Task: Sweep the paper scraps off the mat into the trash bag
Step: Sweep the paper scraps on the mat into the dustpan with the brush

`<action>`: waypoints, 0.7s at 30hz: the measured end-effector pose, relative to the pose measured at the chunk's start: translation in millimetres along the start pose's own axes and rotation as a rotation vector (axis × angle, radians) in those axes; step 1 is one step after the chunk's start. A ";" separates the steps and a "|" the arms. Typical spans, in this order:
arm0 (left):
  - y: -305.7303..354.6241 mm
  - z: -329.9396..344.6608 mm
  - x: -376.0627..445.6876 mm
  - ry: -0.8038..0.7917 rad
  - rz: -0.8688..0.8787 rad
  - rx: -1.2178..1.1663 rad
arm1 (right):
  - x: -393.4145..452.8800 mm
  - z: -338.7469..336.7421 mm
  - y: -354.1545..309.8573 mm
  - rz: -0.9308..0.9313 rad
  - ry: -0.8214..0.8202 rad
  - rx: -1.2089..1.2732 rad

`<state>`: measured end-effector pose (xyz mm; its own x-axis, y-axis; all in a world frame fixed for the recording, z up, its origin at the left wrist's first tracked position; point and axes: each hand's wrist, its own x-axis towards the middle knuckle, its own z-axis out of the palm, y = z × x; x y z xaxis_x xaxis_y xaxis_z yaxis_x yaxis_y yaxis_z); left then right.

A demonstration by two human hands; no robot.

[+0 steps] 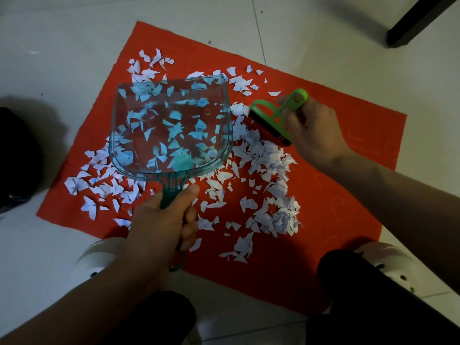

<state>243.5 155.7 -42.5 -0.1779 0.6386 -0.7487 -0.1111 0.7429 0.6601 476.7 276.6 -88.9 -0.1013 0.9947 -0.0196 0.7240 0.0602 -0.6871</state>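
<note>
Red mat (336, 150) strewn with scraps (268, 175), left hand (159, 220) gripping dustpan (171, 128), right hand (313, 130) apparently clasping brush (273, 120).

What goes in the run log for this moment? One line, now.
left hand grips dustpan | right hand grips brush | paper scraps on mat

Dim, uneven light; the floor (62, 46) is grey and murky, deep shadows pool along the bottom edge (wide-angle bending at the corners), focus slightly soft throughout.
</note>
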 end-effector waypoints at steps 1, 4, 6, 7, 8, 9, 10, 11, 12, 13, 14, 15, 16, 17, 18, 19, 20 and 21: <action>0.1 0.1 0.0 0.001 -0.001 -0.004 | 2.8 -2.2 2.1 0.016 0.032 0.002; 0.4 -0.9 0.1 -0.001 0.006 -0.011 | 17.7 -7.8 12.8 0.070 0.130 -0.044; 1.5 -1.4 0.1 -0.005 0.007 -0.005 | 29.1 -8.9 20.0 0.097 0.168 -0.101; 2.0 -1.6 0.3 -0.005 0.003 -0.002 | 34.3 -8.7 23.0 0.108 0.177 -0.127; 2.5 -1.5 0.7 -0.003 0.000 0.003 | 39.1 -7.9 25.2 0.116 0.180 -0.145; 2.9 -1.7 1.2 -0.001 -0.001 0.008 | 43.2 -6.9 26.3 0.122 0.177 -0.157; 3.2 -1.5 1.9 -0.001 0.003 0.011 | 46.2 -5.7 26.3 0.125 0.172 -0.166; 3.5 -1.2 2.5 -0.001 0.007 0.012 | 48.7 -3.9 25.9 0.127 0.165 -0.167; 3.8 -1.2 2.9 -0.001 0.009 0.012 | 50.9 -1.9 25.3 0.127 0.154 -0.162; 3.8 -1.2 3.2 -0.002 0.009 0.013 | 52.2 0.6 24.1 0.128 0.139 -0.154; 3.7 -1.4 3.8 -0.002 0.010 0.015 | 52.5 3.4 21.8 0.123 0.116 -0.149; 3.8 -1.9 3.9 -0.003 0.012 0.017 | 51.2 5.7 18.7 0.110 0.083 -0.146; 3.8 -2.3 4.1 -0.003 0.013 0.018 | 48.9 7.0 15.6 0.085 0.046 -0.140; 3.8 -3.0 4.0 -0.005 0.013 0.017 | 45.7 6.9 12.5 0.056 0.015 -0.125; 3.8 -3.5 4.0 -0.006 0.014 0.017 | 42.0 5.0 9.7 0.035 -0.010 -0.094; 3.6 -4.4 3.9 -0.006 0.014 0.019 | 38.3 2.0 7.3 0.024 -0.018 -0.052; 3.3 -5.2 4.1 -0.001 0.013 0.019 | 35.7 -1.5 6.9 0.021 -0.006 -0.019; 3.0 -6.1 4.1 0.006 0.011 0.017 | 34.0 -4.7 7.7 0.027 0.019 -0.006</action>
<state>236.5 159.3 -43.2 -0.1848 0.6453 -0.7412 -0.0930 0.7393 0.6669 482.0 311.2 -91.5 -0.0688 0.9973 -0.0238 0.7307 0.0341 -0.6818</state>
